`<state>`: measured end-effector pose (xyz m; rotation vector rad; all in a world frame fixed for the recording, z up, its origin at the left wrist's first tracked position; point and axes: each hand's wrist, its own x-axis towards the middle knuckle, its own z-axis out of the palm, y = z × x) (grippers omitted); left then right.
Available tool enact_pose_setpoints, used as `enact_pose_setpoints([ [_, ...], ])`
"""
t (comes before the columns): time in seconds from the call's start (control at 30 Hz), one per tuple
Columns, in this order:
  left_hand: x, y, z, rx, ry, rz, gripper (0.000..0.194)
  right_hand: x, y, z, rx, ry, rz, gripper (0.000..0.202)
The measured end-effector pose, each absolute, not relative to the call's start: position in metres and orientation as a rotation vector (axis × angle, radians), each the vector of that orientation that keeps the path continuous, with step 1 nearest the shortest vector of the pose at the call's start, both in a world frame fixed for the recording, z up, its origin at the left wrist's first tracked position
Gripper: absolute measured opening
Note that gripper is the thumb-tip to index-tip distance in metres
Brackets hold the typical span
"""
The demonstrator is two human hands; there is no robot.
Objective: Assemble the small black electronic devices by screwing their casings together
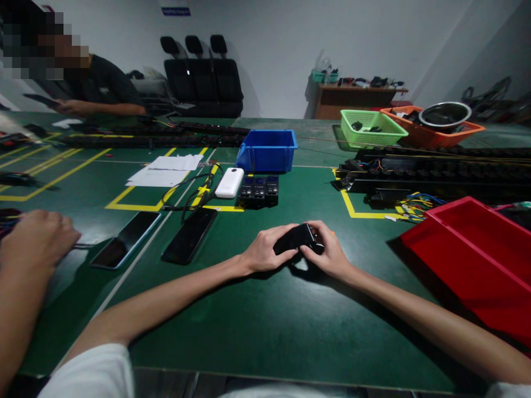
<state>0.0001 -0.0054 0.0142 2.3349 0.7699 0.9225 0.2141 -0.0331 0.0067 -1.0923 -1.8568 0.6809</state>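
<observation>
A small black box-shaped device (293,239) is held just above the green table (257,309), near the middle of the view. My left hand (267,250) is wrapped round its left side, thumb in front and fingers behind. At its right end my right hand (327,250) has its fingers closed on the device; a small orange bit shows behind those fingers. Beyond my hands several black modules (259,190) stand together beside a white power bank (229,183). A black phone (189,236) lies to the left of my left hand.
A second phone (125,240) and another person's hand (39,237) are at left. Papers (165,170) and a blue bin (269,150) lie farther back. On the right are a red bin (477,260), wired black rails (431,171), a green basket (372,128) and an orange basket (446,137).
</observation>
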Motion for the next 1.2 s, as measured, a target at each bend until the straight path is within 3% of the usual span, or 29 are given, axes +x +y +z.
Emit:
enact_pose_setpoints([
  [0.27,0.001,-0.004,0.014,2.201,0.815,0.883,0.065,0.214,-0.032,0.008,-1.097,-1.741,0.831,0.044],
  [0.57,0.000,0.003,0.012,1.854,0.863,0.931,0.048,0.216,-0.030,0.010,-1.026,-1.681,0.954,0.050],
  [0.87,0.000,0.019,-0.003,1.313,0.733,0.968,0.049,0.250,0.006,0.015,-1.238,-2.052,0.282,0.032],
  [1.0,-0.001,0.021,-0.005,1.304,0.740,1.035,0.057,0.263,0.018,0.004,-1.346,-2.181,0.261,0.029],
  [1.2,0.000,0.021,0.000,1.403,0.763,1.107,0.075,0.262,0.018,0.002,-1.168,-2.270,0.325,0.020],
])
